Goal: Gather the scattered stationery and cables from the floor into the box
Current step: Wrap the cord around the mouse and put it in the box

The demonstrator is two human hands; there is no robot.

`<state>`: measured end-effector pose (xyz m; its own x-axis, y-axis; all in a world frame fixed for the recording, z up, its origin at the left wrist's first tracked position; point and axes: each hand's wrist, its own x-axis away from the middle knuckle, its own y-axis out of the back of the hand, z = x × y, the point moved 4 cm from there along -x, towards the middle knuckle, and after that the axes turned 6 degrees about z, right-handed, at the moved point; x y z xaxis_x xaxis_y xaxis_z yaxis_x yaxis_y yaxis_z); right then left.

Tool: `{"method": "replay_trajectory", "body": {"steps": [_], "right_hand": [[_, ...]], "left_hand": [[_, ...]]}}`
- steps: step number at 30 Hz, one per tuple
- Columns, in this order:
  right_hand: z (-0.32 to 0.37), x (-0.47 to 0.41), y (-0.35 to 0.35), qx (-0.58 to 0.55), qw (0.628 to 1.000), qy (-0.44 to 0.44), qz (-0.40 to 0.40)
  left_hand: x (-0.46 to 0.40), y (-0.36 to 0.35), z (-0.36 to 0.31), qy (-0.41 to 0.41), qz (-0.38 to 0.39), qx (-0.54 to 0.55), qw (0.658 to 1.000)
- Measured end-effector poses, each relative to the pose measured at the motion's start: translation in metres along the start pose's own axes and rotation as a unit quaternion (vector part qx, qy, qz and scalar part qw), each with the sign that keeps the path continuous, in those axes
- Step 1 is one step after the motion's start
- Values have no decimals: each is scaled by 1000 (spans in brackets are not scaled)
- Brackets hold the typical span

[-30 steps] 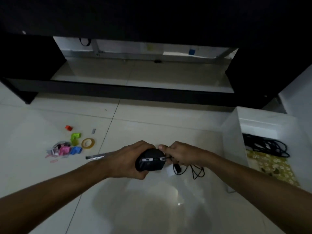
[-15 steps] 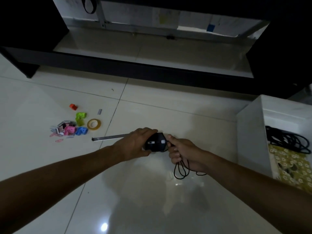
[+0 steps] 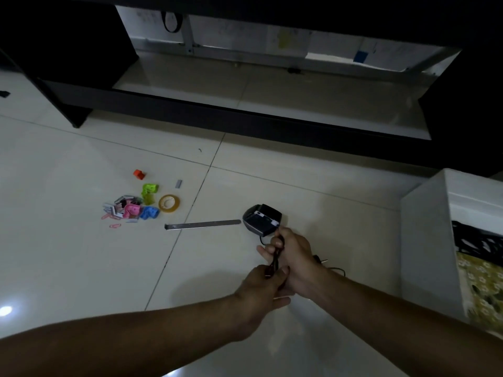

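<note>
- Head view: we see a black computer mouse (image 3: 261, 219) lying upside down on the pale tiled floor (image 3: 81, 268), its underside facing up.
- Our right hand (image 3: 292, 258) sits just behind the mouse, and its grip is clamped on the mouse's thin black cable (image 3: 276, 258), which runs back from the mouse through the curled fingers.
- Our left hand (image 3: 262, 292) is just below the right one, touching it, and its grip pinches the same cable lower down.
- A further length of cable with a plug trails on the floor just right of the right wrist.
- A metal ruler (image 3: 202, 225) lies flat on the floor, its right end just beside the mouse.
- Further left we see a roll of clear tape (image 3: 169, 203), a heap of coloured clips (image 3: 130, 209) and an orange clip (image 3: 139, 174), all well apart from the hands.
- The white box (image 3: 424, 240) stands at the right edge, near the right forearm; inside it lie black cables (image 3: 479, 242) and a floral-patterned item (image 3: 481, 289).
- A dark low cabinet (image 3: 245, 115) spans the far side of the floor.
</note>
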<state>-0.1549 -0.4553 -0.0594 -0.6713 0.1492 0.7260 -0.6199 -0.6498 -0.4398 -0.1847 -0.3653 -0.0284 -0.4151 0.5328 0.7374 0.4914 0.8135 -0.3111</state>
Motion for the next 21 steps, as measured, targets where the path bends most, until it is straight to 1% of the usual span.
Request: {"method": "replay_trajectory", "body": {"steps": [1, 4, 6, 8, 11, 13, 15, 17, 19, 21], "right_hand": [[0, 1, -1, 3, 1000, 0, -3], [2, 4, -2, 20, 1000, 8, -13], [7, 6, -5, 101, 994, 25, -8], [13, 9, -8, 192, 981, 37, 1], [20, 12, -5, 273, 961, 34, 3], [18, 13, 0, 262, 965, 25, -5], [13, 12, 3, 231, 973, 9, -13], [8, 12, 5, 205, 979, -12, -9], [4, 12, 6, 203, 979, -30, -1], [0, 13, 7, 201, 978, -46, 17]], "left_hand": [[0, 1, 0, -6, -3, 8, 1000], [0, -1, 2, -28, 11, -35, 999], [2, -3, 2, -47, -3, -28, 998], [2, -4, 1, -64, -20, -13, 998], [-4, 0, -7, -74, -25, -50, 996], [-8, 0, -12, -61, 18, -59, 996], [-8, -1, -15, -39, 85, -52, 994], [-7, -1, -20, -32, 137, -71, 987], [-7, 0, -22, -26, 146, -113, 982], [-7, -1, -17, -18, 135, -173, 975]]}}
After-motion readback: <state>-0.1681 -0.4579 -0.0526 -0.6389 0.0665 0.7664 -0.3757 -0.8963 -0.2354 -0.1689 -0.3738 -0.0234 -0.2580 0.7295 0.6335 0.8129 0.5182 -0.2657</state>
